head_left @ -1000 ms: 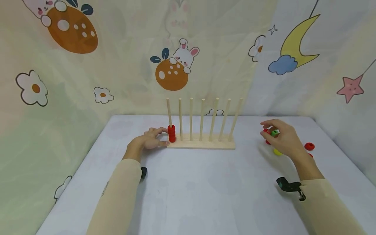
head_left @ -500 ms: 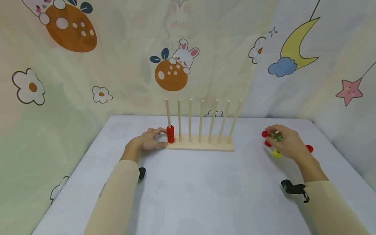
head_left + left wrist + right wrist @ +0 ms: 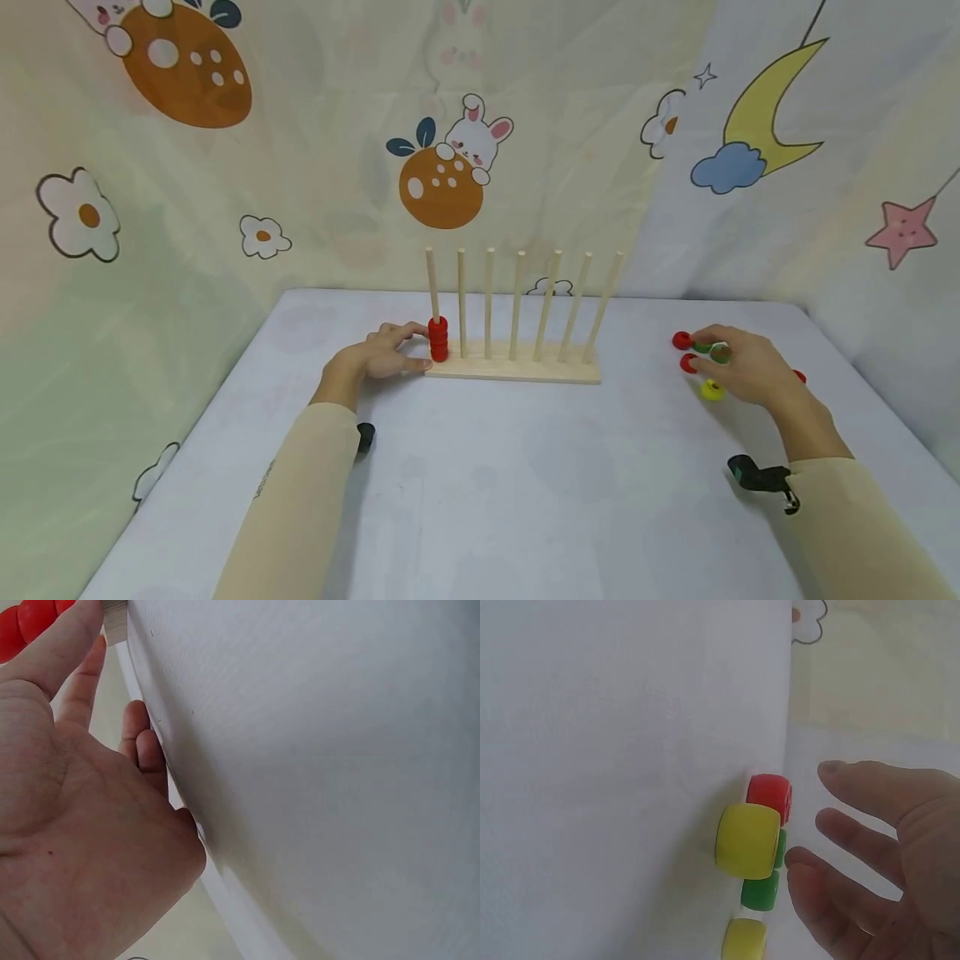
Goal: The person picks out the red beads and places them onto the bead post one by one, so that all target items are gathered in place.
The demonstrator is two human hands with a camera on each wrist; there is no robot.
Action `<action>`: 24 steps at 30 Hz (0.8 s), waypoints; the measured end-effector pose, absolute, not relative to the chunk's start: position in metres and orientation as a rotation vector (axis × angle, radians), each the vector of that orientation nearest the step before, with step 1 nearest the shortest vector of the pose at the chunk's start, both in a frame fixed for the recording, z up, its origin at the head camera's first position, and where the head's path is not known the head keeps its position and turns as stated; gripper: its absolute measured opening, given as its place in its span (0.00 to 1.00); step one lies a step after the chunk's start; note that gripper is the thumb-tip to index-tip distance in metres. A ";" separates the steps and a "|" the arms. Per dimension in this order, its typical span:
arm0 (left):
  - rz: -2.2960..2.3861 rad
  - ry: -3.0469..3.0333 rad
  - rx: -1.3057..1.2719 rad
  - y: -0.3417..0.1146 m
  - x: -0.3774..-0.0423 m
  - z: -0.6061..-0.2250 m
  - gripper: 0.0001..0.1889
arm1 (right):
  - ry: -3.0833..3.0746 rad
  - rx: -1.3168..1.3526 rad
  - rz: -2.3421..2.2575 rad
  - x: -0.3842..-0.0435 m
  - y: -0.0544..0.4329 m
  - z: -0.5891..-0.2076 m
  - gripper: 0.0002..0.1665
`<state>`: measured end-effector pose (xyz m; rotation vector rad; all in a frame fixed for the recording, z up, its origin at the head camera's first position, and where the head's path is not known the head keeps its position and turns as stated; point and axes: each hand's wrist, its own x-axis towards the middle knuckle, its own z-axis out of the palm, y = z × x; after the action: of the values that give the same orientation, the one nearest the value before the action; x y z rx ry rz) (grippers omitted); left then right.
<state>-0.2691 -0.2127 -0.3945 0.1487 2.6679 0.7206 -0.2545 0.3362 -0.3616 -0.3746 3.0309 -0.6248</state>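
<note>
A wooden peg stand (image 3: 517,371) with several upright rods stands at the table's middle back. Red beads (image 3: 438,340) are stacked on its leftmost rod. My left hand (image 3: 377,354) holds the stand's left end, thumb at the front corner and index finger beside the beads. My right hand (image 3: 744,362) hovers over loose beads, thumb and fingers parted. Around its fingertips lie two red beads, the nearer one (image 3: 688,362) by the thumb, and green beads (image 3: 720,353), partly covered. A yellow bead (image 3: 712,390) lies just in front. The right wrist view shows another yellow bead (image 3: 744,941).
One more red bead (image 3: 799,377) shows behind the right wrist. The white table (image 3: 487,483) meets a printed cloth backdrop (image 3: 330,183) at the back. Black wrist cameras (image 3: 757,475) stick out from the sleeves.
My right hand has lowered and shifted slightly right over the beads, uncovering the red ones at its left and the yellow one. My left hand stays at the stand.
</note>
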 end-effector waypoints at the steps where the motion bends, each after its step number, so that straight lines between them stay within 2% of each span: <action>1: 0.721 2.667 0.152 -0.213 -0.269 -0.394 0.34 | 3.029 -0.375 -0.611 -0.254 0.336 -0.361 0.28; 17: 0.744 2.664 0.141 -0.211 -0.269 -0.395 0.33 | 3.001 -0.391 -0.501 -0.261 0.331 -0.370 0.25; 24: 0.750 2.660 0.127 -0.212 -0.267 -0.393 0.34 | 3.017 -0.380 -0.528 -0.265 0.325 -0.376 0.21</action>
<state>-0.2667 -0.2116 -0.3928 0.1275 2.6601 0.7501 -0.2651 0.3251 -0.3760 -0.3800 3.0172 -0.5278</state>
